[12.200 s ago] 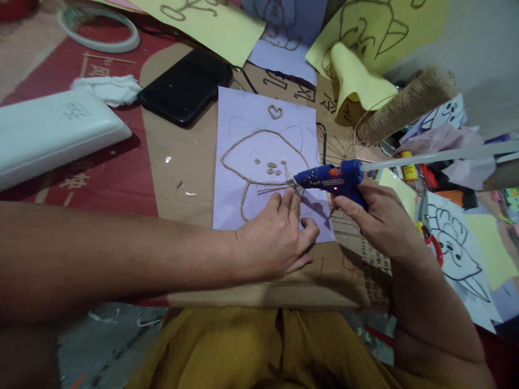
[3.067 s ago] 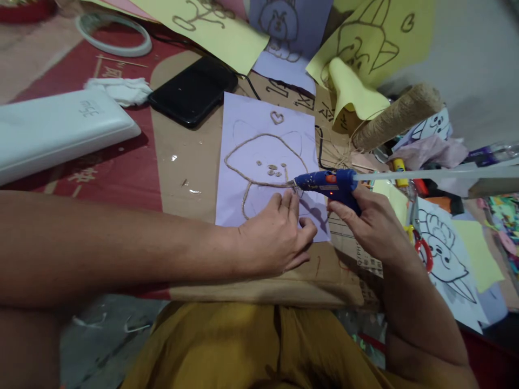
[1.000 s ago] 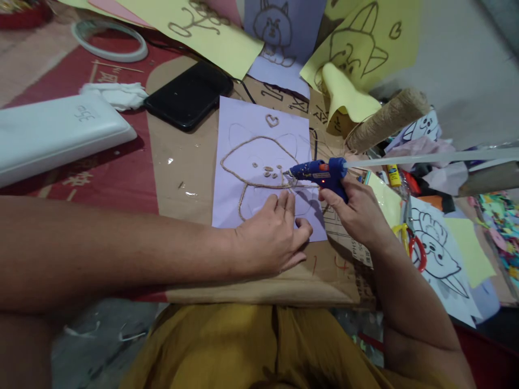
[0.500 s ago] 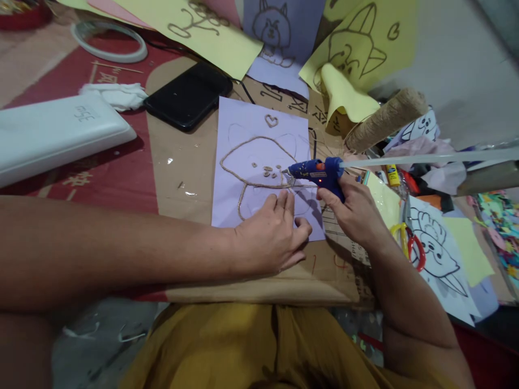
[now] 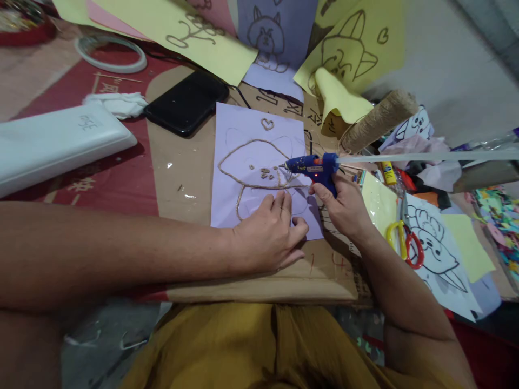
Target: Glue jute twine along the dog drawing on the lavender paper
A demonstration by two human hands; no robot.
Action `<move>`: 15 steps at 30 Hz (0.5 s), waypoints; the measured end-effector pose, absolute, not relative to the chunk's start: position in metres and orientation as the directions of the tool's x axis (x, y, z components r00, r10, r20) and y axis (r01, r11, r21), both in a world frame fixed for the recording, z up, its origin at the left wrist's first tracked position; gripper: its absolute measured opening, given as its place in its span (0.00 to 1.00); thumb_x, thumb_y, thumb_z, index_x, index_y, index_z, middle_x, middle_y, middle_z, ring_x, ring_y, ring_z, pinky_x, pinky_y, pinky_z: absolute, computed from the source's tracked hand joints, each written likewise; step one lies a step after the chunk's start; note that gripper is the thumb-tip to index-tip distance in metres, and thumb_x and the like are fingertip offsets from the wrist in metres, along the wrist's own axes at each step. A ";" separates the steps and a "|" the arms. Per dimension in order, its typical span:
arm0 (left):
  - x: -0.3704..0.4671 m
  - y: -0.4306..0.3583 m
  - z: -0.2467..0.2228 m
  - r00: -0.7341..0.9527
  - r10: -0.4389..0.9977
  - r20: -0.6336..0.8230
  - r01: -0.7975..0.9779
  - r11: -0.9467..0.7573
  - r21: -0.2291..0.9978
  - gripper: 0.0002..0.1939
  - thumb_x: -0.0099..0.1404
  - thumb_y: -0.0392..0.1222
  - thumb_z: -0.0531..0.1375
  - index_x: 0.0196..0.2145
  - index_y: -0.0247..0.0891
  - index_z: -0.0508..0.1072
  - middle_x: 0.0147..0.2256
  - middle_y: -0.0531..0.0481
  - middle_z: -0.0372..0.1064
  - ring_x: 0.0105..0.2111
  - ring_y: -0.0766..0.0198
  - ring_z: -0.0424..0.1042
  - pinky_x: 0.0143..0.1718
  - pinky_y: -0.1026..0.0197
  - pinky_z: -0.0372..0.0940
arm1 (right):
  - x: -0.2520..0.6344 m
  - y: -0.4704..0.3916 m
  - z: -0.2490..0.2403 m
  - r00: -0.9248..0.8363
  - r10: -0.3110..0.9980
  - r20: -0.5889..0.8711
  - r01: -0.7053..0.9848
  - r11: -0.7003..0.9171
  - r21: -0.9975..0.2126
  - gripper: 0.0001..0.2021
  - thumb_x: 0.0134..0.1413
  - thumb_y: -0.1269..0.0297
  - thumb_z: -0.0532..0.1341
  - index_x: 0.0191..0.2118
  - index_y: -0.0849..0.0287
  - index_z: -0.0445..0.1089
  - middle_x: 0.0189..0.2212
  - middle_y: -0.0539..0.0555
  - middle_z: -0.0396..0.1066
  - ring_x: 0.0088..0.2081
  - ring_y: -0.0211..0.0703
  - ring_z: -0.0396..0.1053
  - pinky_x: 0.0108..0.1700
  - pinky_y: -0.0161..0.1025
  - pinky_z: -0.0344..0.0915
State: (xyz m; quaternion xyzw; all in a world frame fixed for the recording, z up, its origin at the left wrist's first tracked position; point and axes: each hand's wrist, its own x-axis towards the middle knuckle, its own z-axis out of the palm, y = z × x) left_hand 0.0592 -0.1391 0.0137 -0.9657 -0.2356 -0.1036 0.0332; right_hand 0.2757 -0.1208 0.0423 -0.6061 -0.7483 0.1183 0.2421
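Note:
A purple sheet (image 5: 227, 210) bears a pencilled animal, with brown twine (image 5: 243, 141) stuck along the head outline, part of the body and a small heart. My left hand (image 5: 270, 229) rests on the sheet's lower part, fingers stretched out against the paper below the twine chin line. My right hand (image 5: 346, 202) grips a blue hot glue gun (image 5: 314, 166); a long clear glue stick (image 5: 405, 156) sticks out of its back and a small red light shows on it. Its nozzle is at the face, just right of the right eye.
A black phone (image 5: 188, 102), a white power bank (image 5: 60, 143) and a tape roll (image 5: 111, 54) lie to the left. A twine roll (image 5: 379, 119), scissors (image 5: 405, 243) and printed drawings (image 5: 440, 259) are on the right. Finished twine pictures (image 5: 265, 38) stand behind.
The glue gun's nozzle has moved slightly up the face, closer to the right eye. My left hand stays in place on the sheet. The whole view has shifted a little.

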 end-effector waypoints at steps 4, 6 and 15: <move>0.059 -0.139 0.015 0.872 0.445 0.203 0.458 -0.889 -0.020 0.27 0.72 0.58 0.56 0.51 0.27 0.72 0.57 0.08 0.66 0.57 0.23 0.71 0.50 0.37 0.63 | 0.278 -0.125 0.047 -0.159 0.971 0.178 0.850 0.227 -0.476 0.17 0.67 0.49 0.57 0.42 0.57 0.75 0.40 0.58 0.80 0.42 0.52 0.75 0.48 0.49 0.70; 0.059 -0.139 0.015 0.876 0.444 0.190 0.456 -0.889 -0.028 0.28 0.72 0.58 0.56 0.52 0.27 0.72 0.57 0.07 0.65 0.57 0.22 0.71 0.50 0.37 0.64 | 0.283 -0.129 0.050 -0.136 0.976 0.172 0.830 0.207 -0.518 0.17 0.67 0.49 0.58 0.42 0.57 0.75 0.38 0.57 0.80 0.39 0.50 0.75 0.45 0.47 0.70; 0.058 -0.138 0.018 0.882 0.447 0.147 0.457 -0.889 -0.038 0.27 0.74 0.57 0.54 0.51 0.28 0.72 0.58 0.09 0.65 0.59 0.25 0.70 0.50 0.38 0.65 | 0.312 -0.122 0.029 0.018 0.957 0.289 0.580 0.225 -0.783 0.14 0.70 0.51 0.54 0.52 0.52 0.63 0.41 0.56 0.79 0.26 0.42 0.70 0.23 0.40 0.62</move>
